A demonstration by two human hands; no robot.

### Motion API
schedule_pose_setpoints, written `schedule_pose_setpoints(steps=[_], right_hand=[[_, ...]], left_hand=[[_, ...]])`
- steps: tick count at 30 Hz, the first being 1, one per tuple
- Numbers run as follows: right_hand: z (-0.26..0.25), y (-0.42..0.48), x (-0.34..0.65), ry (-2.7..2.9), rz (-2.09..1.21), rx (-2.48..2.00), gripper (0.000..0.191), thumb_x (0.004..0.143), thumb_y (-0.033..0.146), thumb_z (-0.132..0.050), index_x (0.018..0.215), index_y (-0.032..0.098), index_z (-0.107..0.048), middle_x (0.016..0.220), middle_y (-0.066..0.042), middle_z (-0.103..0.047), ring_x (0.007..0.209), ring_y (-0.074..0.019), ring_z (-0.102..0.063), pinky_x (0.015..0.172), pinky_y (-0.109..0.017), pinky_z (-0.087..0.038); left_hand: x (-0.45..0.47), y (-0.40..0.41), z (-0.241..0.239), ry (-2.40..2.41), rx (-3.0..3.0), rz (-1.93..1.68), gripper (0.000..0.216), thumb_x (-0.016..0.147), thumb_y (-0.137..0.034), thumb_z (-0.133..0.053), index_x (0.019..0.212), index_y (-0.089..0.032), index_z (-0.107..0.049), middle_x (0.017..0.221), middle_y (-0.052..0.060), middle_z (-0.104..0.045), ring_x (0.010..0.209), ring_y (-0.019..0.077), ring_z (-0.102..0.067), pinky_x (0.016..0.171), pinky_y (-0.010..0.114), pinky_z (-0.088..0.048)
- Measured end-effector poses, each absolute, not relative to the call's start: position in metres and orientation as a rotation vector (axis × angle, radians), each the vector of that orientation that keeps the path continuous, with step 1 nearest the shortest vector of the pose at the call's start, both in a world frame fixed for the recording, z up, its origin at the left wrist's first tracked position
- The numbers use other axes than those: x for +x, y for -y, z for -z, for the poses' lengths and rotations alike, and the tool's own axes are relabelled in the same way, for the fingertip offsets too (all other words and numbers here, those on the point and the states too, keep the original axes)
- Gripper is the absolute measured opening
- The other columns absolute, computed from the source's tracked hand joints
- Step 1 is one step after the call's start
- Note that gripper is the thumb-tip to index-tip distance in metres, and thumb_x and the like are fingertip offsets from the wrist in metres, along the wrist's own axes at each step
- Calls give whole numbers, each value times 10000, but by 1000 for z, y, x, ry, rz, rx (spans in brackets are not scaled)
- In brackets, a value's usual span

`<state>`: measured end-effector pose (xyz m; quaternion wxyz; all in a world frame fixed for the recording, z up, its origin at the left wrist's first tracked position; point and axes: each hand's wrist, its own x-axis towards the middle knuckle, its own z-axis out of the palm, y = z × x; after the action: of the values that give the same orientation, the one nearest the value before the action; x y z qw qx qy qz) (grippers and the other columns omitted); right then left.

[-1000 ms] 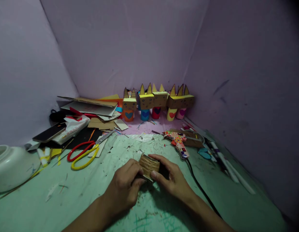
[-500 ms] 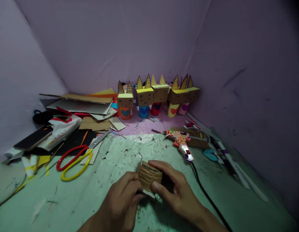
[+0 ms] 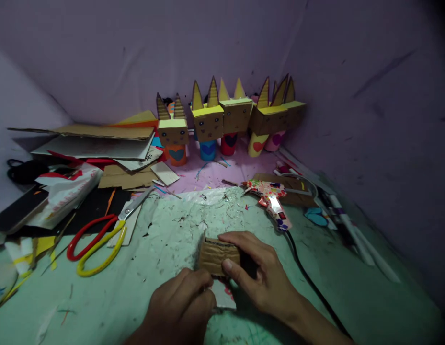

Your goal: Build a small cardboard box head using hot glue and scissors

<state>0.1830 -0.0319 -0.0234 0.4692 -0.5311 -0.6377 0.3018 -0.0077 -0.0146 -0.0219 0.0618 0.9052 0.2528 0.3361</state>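
Observation:
A small folded cardboard piece [image 3: 215, 258], brown and creased, stands at the front middle of the table. My right hand [image 3: 260, 275] grips its right side, with the thumb on the near face and the fingers over the top edge. Below it juts a white flap [image 3: 224, 294] with pinkish-red print. My left hand [image 3: 186, 299] is closed at the flap's left edge, its fingertips partly hidden. Beyond my right hand lies a patterned glue gun [image 3: 274, 203].
Red-and-yellow scissors [image 3: 100, 239] lie on the left, near stacked cardboard [image 3: 103, 132] and paper scraps. Several box-headed cardboard figures [image 3: 208, 124] line the back wall. The glue gun's black cord [image 3: 304, 273] runs past my right arm. Markers [image 3: 340, 223] lie along the right wall.
More of the white printed flap shows below the brown cardboard. My left hand has shifted slightly down, while the right keeps its grip. The camera view has moved closer and tilted down.

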Motion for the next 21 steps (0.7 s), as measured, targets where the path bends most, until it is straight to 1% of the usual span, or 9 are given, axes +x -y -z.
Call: schedule_pose_setpoints(steps=[6, 10, 13, 18, 21], right_hand=[[19, 32, 184, 1573, -767, -1291, 307, 791, 202, -613, 1096, 223, -632, 974, -68, -696, 891, -218, -623, 746, -384, -512], [14, 31, 183, 1631, -779, -1243, 323, 777, 192, -616, 1096, 239, -631, 955, -60, -698, 879, -226, -615, 751, -401, -511], [12, 30, 184, 1652, -813, -1207, 331, 792, 203, -602, 1118, 250, -629, 968, -62, -694, 900, -230, -608, 770, -404, -509], [12, 31, 188, 1720, -879, -1154, 315, 874, 223, -527, 1178, 277, -592, 1024, -37, -687, 944, -210, -592, 834, -398, -490], [14, 31, 189, 1711, -882, -1165, 323, 913, 270, -488, 1226, 296, -558, 1054, -43, -677, 960, -214, -595, 846, -402, -492]], left_hand=[[-10, 15, 20, -769, 2602, -999, 164, 787, -69, -437, 758, -219, -497, 782, 21, -621, 623, 126, -539, 510, 220, -450], [-10, 18, 23, -875, 2530, -1108, 145, 811, -111, -462, 784, -240, -522, 845, 36, -628, 769, 170, -596, 634, 305, -524], [-11, 16, 25, -895, 2543, -1126, 132, 798, -123, -502, 786, -244, -554, 917, 51, -644, 845, 196, -612, 702, 356, -549], [-14, 7, 26, -870, 2665, -1085, 51, 791, -179, -585, 786, -229, -588, 928, 60, -643, 849, 199, -606, 689, 337, -571], [-13, 5, 26, -915, 2663, -1072, 68, 783, -160, -594, 795, -227, -593, 930, 60, -628, 859, 197, -591, 698, 329, -573]])
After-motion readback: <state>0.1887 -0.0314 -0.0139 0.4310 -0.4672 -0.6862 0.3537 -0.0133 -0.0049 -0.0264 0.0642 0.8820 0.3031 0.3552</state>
